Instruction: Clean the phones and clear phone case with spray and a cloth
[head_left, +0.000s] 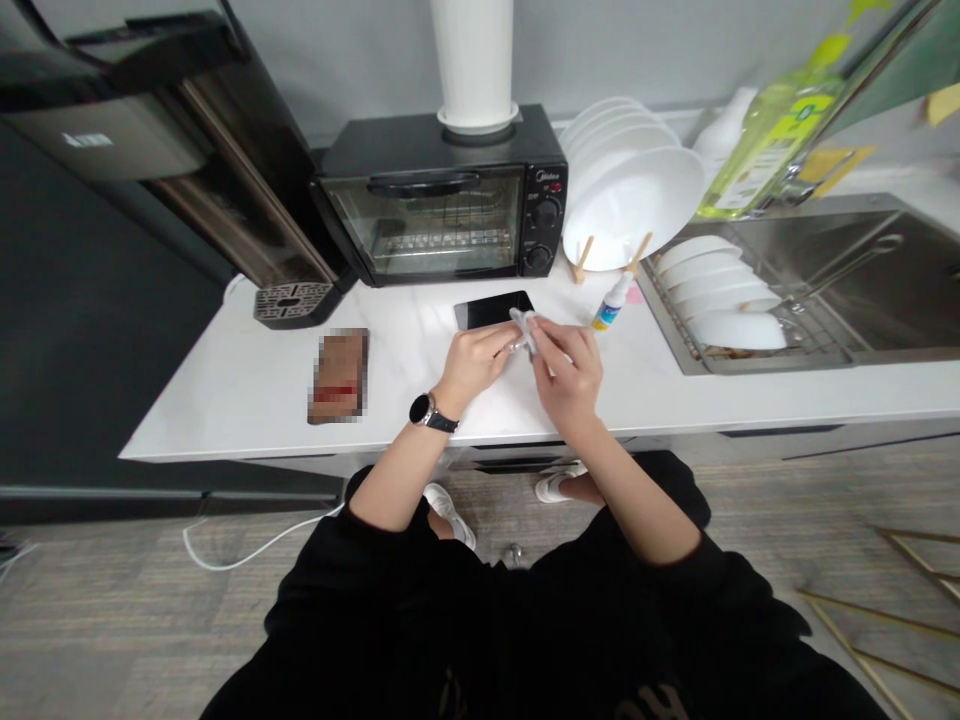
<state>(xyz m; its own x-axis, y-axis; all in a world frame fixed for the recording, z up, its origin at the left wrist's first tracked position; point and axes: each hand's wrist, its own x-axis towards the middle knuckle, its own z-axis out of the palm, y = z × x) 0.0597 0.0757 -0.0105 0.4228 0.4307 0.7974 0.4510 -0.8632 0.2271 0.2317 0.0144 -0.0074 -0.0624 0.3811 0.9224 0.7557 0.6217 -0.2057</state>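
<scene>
My right hand (568,375) pinches a small white cloth (524,330) by its upper part, and my left hand (472,365), with a black-strapped watch (430,412) on its wrist, holds the cloth's lower end. Both hands sit at the near edge of a black smartphone (493,310) lying flat on the white counter (225,400). The cloth's tip is close to the phone, though I cannot tell whether they touch. A small white dropper bottle with a blue label (612,303) stands just beyond my right hand.
A black toaster oven (442,205) stands behind the phone, beside white plates in a wooden stand (630,190). To the right are a steel sink (847,280) with a rack of white bowls (720,290) and a green soap bottle (772,130). A blurred brown packet (337,375) lies left.
</scene>
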